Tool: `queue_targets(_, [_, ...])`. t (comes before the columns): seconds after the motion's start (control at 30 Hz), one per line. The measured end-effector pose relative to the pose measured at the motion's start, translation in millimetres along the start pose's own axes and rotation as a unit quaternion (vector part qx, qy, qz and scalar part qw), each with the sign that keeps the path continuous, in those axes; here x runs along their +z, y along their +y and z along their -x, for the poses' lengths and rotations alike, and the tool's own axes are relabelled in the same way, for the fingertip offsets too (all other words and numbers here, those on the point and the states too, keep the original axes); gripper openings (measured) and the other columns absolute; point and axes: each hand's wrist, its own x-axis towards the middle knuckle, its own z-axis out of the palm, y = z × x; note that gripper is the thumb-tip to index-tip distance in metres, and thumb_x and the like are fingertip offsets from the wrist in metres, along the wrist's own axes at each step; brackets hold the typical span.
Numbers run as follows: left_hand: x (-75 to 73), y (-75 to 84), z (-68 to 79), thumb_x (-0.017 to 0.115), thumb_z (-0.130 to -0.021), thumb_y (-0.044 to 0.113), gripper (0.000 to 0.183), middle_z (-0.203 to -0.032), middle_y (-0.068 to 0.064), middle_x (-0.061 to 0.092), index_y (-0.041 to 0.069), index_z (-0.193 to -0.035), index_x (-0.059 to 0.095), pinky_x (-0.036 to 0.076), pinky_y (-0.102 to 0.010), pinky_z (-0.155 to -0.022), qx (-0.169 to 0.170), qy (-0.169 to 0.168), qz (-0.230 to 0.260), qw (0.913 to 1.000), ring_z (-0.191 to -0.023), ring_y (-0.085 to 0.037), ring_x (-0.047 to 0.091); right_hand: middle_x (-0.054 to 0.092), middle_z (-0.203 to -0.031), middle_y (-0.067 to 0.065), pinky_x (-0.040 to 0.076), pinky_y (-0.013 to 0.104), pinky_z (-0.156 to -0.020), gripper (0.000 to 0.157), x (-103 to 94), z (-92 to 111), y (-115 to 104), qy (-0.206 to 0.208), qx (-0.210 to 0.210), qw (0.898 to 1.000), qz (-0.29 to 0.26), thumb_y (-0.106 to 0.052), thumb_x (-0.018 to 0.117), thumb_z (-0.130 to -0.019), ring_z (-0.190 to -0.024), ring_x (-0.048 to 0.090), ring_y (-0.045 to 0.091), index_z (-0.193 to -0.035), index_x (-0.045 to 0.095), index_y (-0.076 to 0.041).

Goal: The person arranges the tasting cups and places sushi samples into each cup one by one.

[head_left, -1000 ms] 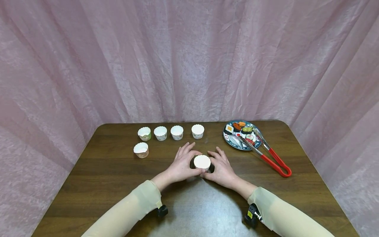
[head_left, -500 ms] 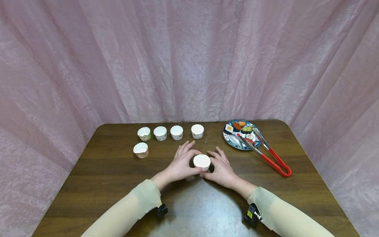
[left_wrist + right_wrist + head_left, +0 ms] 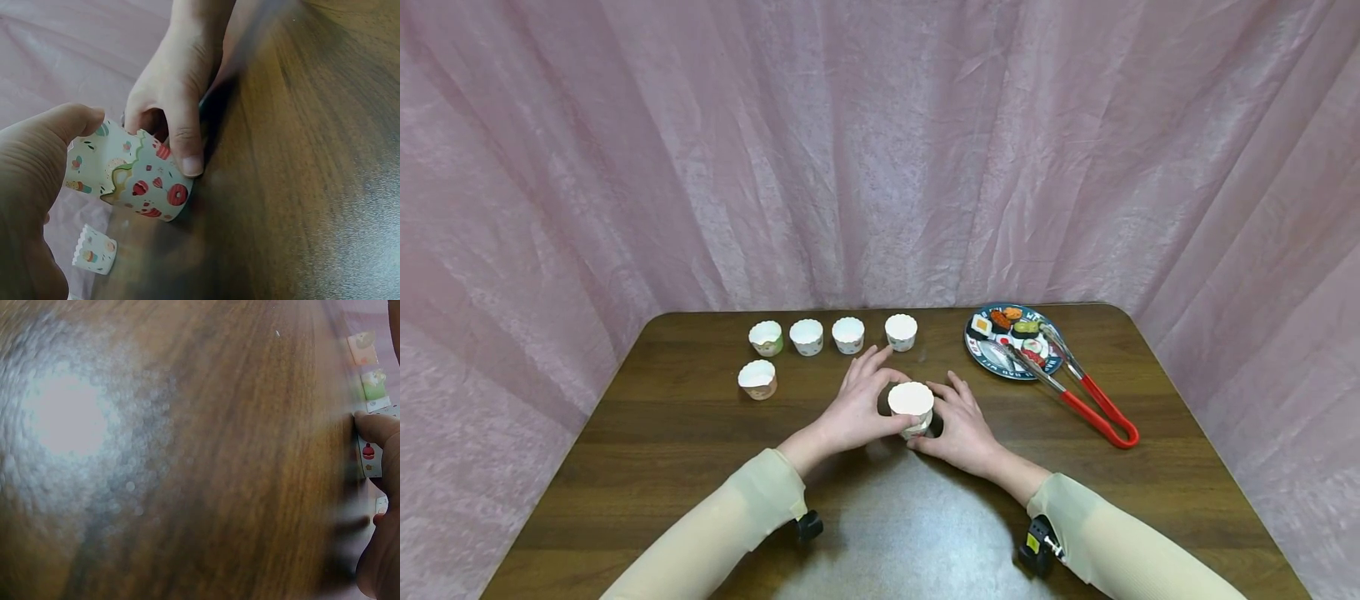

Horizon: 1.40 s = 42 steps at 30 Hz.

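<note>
My left hand (image 3: pixel 862 402) pinches a white paper baking cup (image 3: pixel 911 398), whose wall (image 3: pixel 80 178) carries small cupcake pictures in the left wrist view. Its lower end sits inside another paper baking cup (image 3: pixel 156 190) with red and pink prints. A green-edged scalloped rim shows between the two, so more cups may be nested there. My right hand (image 3: pixel 961 429) grips the lower cup low down on the table, its thumb (image 3: pixel 185 140) on the wall. In the right wrist view only a strip of the cup (image 3: pixel 370 453) shows beside the thumb.
Several single baking cups stand at the back: a green one (image 3: pixel 766 339), white ones (image 3: pixel 807 337) and a brownish one (image 3: pixel 757 381). At right lies a plate (image 3: pixel 976 354) of sushi pieces, with red-handled tongs (image 3: pixel 1097 412) leaning on it. A pink curtain (image 3: pixel 880 167) hangs behind the table.
My left hand has risen slightly, drawing the upper cup partway up out of the lower one, more of which now shows. My right hand has stayed in place.
</note>
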Motion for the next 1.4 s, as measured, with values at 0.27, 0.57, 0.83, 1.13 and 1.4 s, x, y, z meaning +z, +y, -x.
queue_targets(0.27, [-5.9, 2.4, 0.6, 0.083, -0.082, 0.051, 0.052, -0.168, -0.011, 0.022, 0.026, -0.124, 0.064, 0.003, -0.063, -0.120, -0.008, 0.002, 0.016, 0.9998, -0.156, -0.028, 0.002, 0.052, -0.149, 0.011, 0.014, 0.065, -0.119, 0.071, 0.2, -1, 0, -0.003, -0.001, 1.000, -0.005, -0.044, 0.089, -0.075, -0.151, 0.018, 0.044, -0.134, 0.068, -0.012])
queue_targets(0.57, [-15.5, 3.5, 0.4, 0.082, -0.081, 0.056, 0.054, -0.169, -0.008, 0.020, 0.029, -0.125, 0.063, 0.007, -0.067, -0.118, -0.019, 0.010, 0.031, 0.9993, -0.156, -0.023, -0.002, 0.052, -0.149, 0.011, 0.012, 0.064, -0.120, 0.062, 1.2, -2, 0, -0.004, -0.002, 1.000, 0.003, -0.045, 0.089, -0.074, -0.151, 0.019, 0.044, -0.125, 0.072, -0.015])
queue_targets(0.83, [-21.7, 1.2, 2.3, 0.081, -0.082, 0.056, 0.054, -0.169, -0.003, 0.018, 0.029, -0.125, 0.063, 0.008, -0.066, -0.119, -0.036, 0.014, 0.027, 0.9989, -0.156, -0.022, -0.003, 0.049, -0.153, 0.011, 0.011, 0.065, -0.119, 0.059, 1.6, -1, -1, -0.008, 0.000, 1.000, 0.001, -0.044, 0.088, -0.075, -0.152, 0.016, 0.043, -0.123, 0.072, -0.014])
queue_targets(1.13, [-34.9, -5.1, 5.1, 0.080, -0.083, 0.056, 0.055, -0.170, -0.004, 0.016, 0.026, -0.126, 0.062, 0.004, -0.067, -0.119, -0.035, 0.019, 0.018, 0.9990, -0.156, -0.029, -0.001, 0.049, -0.152, 0.013, 0.011, 0.065, -0.119, 0.051, 1.4, -1, -1, -0.010, 0.009, 1.000, -0.002, -0.045, 0.088, -0.075, -0.153, 0.014, 0.041, -0.114, 0.074, -0.016])
queue_targets(1.4, [-54.0, -18.5, 10.1, 0.080, -0.083, 0.057, 0.057, -0.170, -0.002, 0.016, 0.027, -0.128, 0.063, 0.006, -0.070, -0.117, -0.046, 0.039, -0.001, 0.9982, -0.157, -0.026, -0.003, 0.051, -0.151, 0.014, 0.010, 0.063, -0.120, 0.048, 1.2, -1, 0, -0.003, 0.005, 1.000, -0.006, -0.046, 0.089, -0.074, -0.152, 0.017, 0.041, -0.110, 0.074, -0.018])
